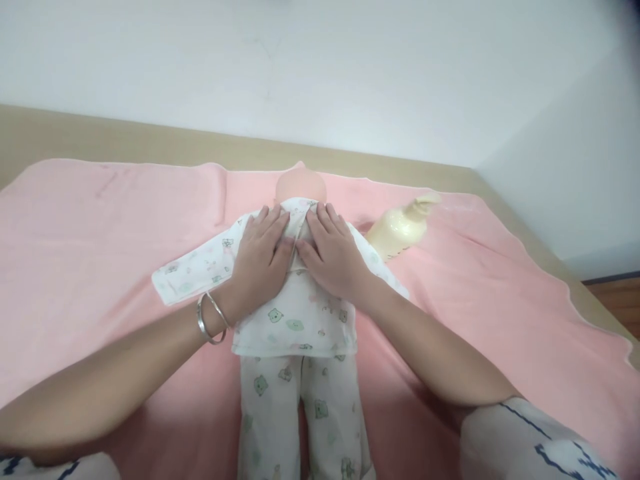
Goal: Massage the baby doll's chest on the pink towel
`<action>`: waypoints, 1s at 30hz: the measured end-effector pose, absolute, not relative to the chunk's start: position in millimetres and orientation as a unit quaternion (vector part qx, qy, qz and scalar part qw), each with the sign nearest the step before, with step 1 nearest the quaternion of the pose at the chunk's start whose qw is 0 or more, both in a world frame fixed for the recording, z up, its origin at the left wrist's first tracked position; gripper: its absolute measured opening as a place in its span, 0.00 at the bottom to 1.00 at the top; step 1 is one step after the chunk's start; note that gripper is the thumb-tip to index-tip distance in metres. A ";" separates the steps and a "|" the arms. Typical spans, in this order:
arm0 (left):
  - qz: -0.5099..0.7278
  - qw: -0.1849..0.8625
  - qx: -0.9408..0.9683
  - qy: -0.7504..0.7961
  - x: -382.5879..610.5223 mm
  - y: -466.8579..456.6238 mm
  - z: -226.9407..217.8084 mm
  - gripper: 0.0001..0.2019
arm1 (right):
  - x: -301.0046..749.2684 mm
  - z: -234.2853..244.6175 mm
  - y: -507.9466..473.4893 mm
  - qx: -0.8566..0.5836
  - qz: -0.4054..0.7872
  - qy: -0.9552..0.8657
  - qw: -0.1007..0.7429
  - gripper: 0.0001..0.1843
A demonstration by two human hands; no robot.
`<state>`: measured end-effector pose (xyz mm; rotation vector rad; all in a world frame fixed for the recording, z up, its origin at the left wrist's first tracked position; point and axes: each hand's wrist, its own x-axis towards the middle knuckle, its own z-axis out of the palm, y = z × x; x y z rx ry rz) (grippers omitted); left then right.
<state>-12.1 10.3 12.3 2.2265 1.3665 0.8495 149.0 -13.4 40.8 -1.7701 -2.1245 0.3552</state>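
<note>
1 doll (295,337), printed white top + trousers, lying mid-blanket, head twd tabletop's (125,130) far edge. L hand (261,263) + R hand (336,257): fingers extended, resting flat on upper torso, gripping nothing. 1 pink blanket (125,207), covering most of tabletop. 1 cream pump bottle (400,230), lying twd far R corner, doll's sleeve (373,257) partly blocking base. 1 bangle (203,319), circling L wrist. 1 white wall (300,80), standing beyond far edge.

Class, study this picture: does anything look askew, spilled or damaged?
The pump bottle beside the doll looks tipped over on the pink cloth; its pump points sideways rather than up. No clear spill or breakage shows.
</note>
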 end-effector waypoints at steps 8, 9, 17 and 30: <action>0.323 0.196 0.791 0.480 -13.8 12.4 9.8 0.28 | 149.6 53.0 -25.8 -0.592 0.104 -0.755 0.262 0.31; 0.327 0.196 0.792 0.477 -14.2 12.9 8.6 0.29 | 147.6 52.0 -28.2 -0.584 0.082 -0.766 0.256 0.31; 0.346 0.199 0.789 0.467 -16.0 13.8 4.6 0.27 | 146.5 56.1 -35.3 -0.555 0.049 -0.799 0.225 0.29; 0.371 0.186 0.790 0.452 -16.4 13.1 2.9 0.29 | 136.9 45.5 -40.2 -0.538 0.006 -0.809 0.238 0.26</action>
